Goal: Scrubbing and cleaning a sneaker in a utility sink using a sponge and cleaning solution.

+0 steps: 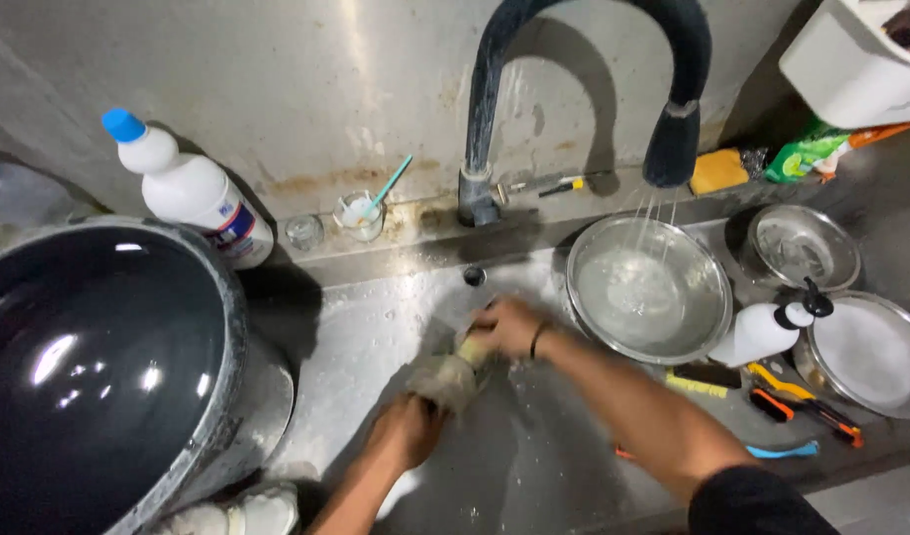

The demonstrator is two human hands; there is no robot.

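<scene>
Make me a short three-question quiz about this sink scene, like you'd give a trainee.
1. True or false: water from the black tap is falling into the steel bowl.
2. What stands in the small glass on the ledge? A) a fork B) a toothbrush C) a knife
3. Which hand is on the upper end of the blurred, cloth-like thing over the sink?

Key
1. True.
2. B, a turquoise toothbrush.
3. The right hand; the left hand grips its lower end.
</scene>
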